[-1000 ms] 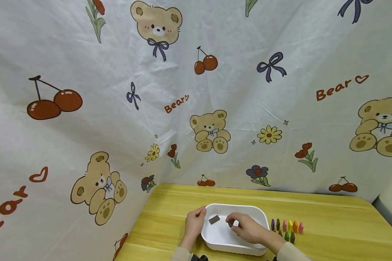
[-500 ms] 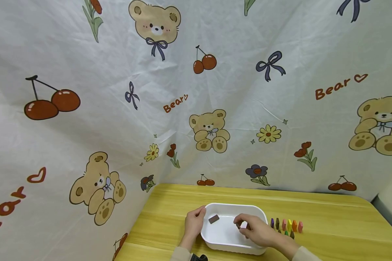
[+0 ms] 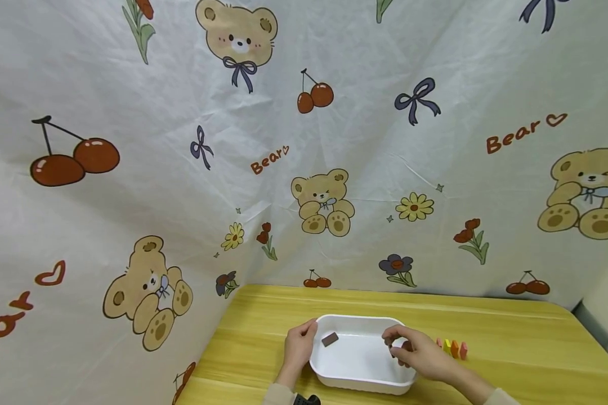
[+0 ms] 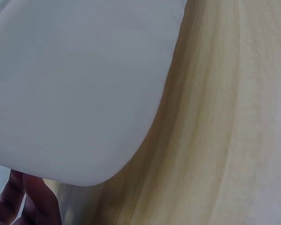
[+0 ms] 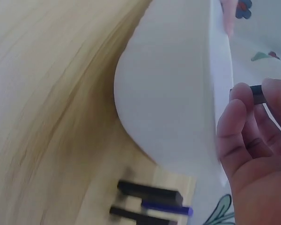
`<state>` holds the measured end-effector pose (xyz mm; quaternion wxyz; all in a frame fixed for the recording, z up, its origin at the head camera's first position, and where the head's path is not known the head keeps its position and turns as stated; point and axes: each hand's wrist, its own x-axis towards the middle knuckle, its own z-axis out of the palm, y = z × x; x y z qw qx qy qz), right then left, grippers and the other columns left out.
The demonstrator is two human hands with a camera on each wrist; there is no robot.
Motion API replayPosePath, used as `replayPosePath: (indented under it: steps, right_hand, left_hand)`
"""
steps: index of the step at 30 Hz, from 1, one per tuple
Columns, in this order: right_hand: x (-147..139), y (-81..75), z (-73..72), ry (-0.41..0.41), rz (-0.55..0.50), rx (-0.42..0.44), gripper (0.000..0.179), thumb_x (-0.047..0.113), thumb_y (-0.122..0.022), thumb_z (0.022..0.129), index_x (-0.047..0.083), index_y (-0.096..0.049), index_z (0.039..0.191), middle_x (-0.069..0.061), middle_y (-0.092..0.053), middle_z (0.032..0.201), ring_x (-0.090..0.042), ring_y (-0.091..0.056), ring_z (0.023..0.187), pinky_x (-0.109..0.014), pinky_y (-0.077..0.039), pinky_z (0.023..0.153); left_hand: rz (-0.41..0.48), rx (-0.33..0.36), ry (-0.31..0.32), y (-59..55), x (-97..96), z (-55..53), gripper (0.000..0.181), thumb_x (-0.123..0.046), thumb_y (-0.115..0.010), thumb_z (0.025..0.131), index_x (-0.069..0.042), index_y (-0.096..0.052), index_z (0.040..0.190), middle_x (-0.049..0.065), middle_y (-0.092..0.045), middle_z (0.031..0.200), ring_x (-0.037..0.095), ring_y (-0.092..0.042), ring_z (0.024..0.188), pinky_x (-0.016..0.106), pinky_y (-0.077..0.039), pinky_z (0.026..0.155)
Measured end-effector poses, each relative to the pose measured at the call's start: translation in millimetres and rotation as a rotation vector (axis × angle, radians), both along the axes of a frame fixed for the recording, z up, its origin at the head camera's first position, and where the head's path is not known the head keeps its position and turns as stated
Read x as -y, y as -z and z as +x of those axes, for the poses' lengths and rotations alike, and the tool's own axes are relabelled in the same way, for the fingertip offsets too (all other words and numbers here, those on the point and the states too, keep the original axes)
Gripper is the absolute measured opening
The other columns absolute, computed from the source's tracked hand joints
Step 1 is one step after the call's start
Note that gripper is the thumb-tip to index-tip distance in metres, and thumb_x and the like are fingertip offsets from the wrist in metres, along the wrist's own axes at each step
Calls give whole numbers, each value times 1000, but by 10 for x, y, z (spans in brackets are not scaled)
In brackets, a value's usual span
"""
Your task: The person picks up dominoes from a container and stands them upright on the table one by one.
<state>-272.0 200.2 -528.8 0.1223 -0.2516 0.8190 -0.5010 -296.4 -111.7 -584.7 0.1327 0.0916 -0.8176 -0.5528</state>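
Observation:
A white plastic tub (image 3: 357, 385) rests on the wooden table, with one flat brown block (image 3: 330, 339) lying inside at the far left. My left hand (image 3: 299, 349) holds the tub's left rim; in the left wrist view its fingers (image 4: 42, 201) show at the edge. Over the tub's right end, my right hand (image 3: 420, 351) pinches a small dark block (image 5: 258, 95) between thumb and fingertips. That hand overlaps the tub's right rim in the head view.
Right of the tub stand small coloured blocks, among them a yellow block (image 3: 447, 345) and an orange block (image 3: 455, 349). Dark blocks (image 5: 150, 192) and a purple block (image 5: 166, 207) lie near the tub's corner. A bear-print cloth (image 3: 365, 140) hangs behind the table.
My right hand has moved rightward from the tub's middle to its right end, carrying the dark block. It now covers part of the block rows. The left hand stays at the rim.

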Motion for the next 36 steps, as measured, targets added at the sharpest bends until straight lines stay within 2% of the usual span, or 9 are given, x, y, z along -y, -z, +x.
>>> replayPosePath:
  steps: [7, 16, 20, 26, 30, 33, 36]
  right_hand:
    - [-218, -45, 42, 61, -6, 21, 24, 10, -63, 101, 3, -60, 124, -14, -61, 108, -10, -56, 70, -26, -51, 53]
    - [-495, -47, 66, 116, 19, 34, 34, 13, -63, 102, -2, -57, 132, -21, -62, 122, -15, -62, 79, -29, -56, 63]
    - [-628, -56, 87, 118, -2, 42, 33, 11, -61, 103, -4, -56, 132, -22, -61, 118, -16, -62, 75, -30, -56, 62]
    - [-834, -23, 123, 128, -20, 28, 34, 10, -59, 104, -8, -53, 133, -20, -60, 116, -11, -59, 72, -29, -54, 60]
    - [-975, 26, 140, 132, -48, 15, 36, 9, -58, 105, -11, -51, 133, -7, -63, 109, -13, -59, 71, -29, -52, 57]
    - [-1063, 61, 144, 134, -50, 2, 37, 9, -57, 105, -13, -49, 133, -3, -63, 107, -13, -58, 69, -30, -51, 55]
    - [-1135, 79, 154, 151, -33, 8, 38, 8, -57, 105, -15, -48, 134, -8, -61, 110, -12, -58, 69, -31, -50, 56]
  left_hand:
    - [1, -2, -3, 93, 29, -62, 24, -27, -70, 99, -11, -81, 113, 11, -78, 115, 32, -71, 113, 46, -58, 97]
    - [-5, 7, 1, 133, 38, -74, 25, -29, -70, 98, -12, -81, 113, 10, -78, 115, 30, -72, 112, 46, -59, 96]
    - [-4, 11, -1, 129, 27, -71, 26, -30, -70, 98, -12, -81, 113, 10, -78, 115, 31, -72, 112, 46, -59, 96]
    - [0, 23, -1, 117, 18, -61, 26, -29, -70, 99, -10, -80, 115, 11, -77, 117, 33, -70, 116, 47, -58, 98]
    - [-11, 27, -2, 125, 17, -78, 26, -29, -70, 99, -11, -81, 114, 10, -78, 117, 33, -70, 117, 48, -57, 99]
    - [-16, 22, -2, 130, 16, -86, 26, -30, -70, 99, -12, -81, 115, 10, -78, 117, 32, -70, 116, 47, -57, 99]
    - [-10, 17, -1, 111, 10, -70, 27, -29, -70, 99, -11, -80, 115, 11, -78, 117, 32, -70, 115, 46, -58, 98]
